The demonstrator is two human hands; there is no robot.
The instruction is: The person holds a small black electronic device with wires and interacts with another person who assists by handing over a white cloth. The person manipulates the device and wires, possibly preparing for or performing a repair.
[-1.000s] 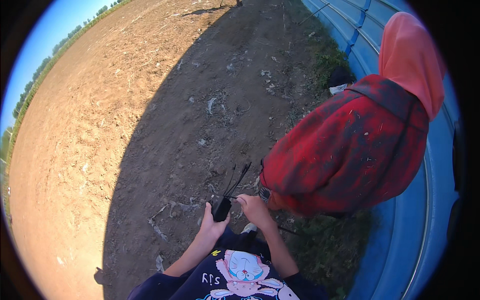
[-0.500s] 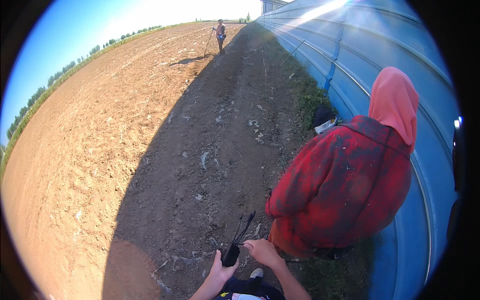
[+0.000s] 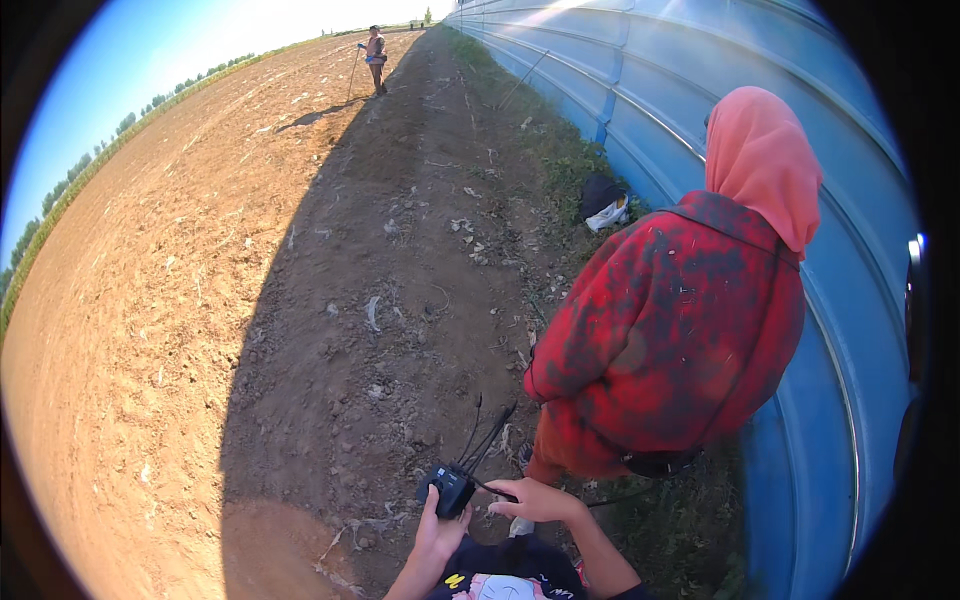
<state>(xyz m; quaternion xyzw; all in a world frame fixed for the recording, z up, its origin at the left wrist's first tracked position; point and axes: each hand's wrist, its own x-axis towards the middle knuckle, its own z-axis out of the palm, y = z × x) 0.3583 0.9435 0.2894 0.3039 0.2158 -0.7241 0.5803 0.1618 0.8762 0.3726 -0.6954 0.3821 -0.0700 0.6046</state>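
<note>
A small black box-shaped device (image 3: pixel 452 490) with thin black cables (image 3: pixel 485 438) rising from its top rests in my left hand (image 3: pixel 436 538), thumb and fingers closed on its sides. Close beside it on the right, my right hand (image 3: pixel 540 501) pinches a black cable that runs to the device. The cable's far end trails off to the right behind my wrist. What kind of device it is I cannot make out.
A person in a red and dark coat and pink hood (image 3: pixel 680 330) stands close on my right, back turned. Beyond are a blue metal wall (image 3: pixel 660 100), a black and white bag (image 3: pixel 605 203) by weeds, and a distant person with a long stick (image 3: pixel 376 62) on ploughed soil (image 3: pixel 180 260).
The device has come up and tilted, showing more of its face. My right hand has shifted slightly right, still on the cable. The whole view has turned a little to the right.
</note>
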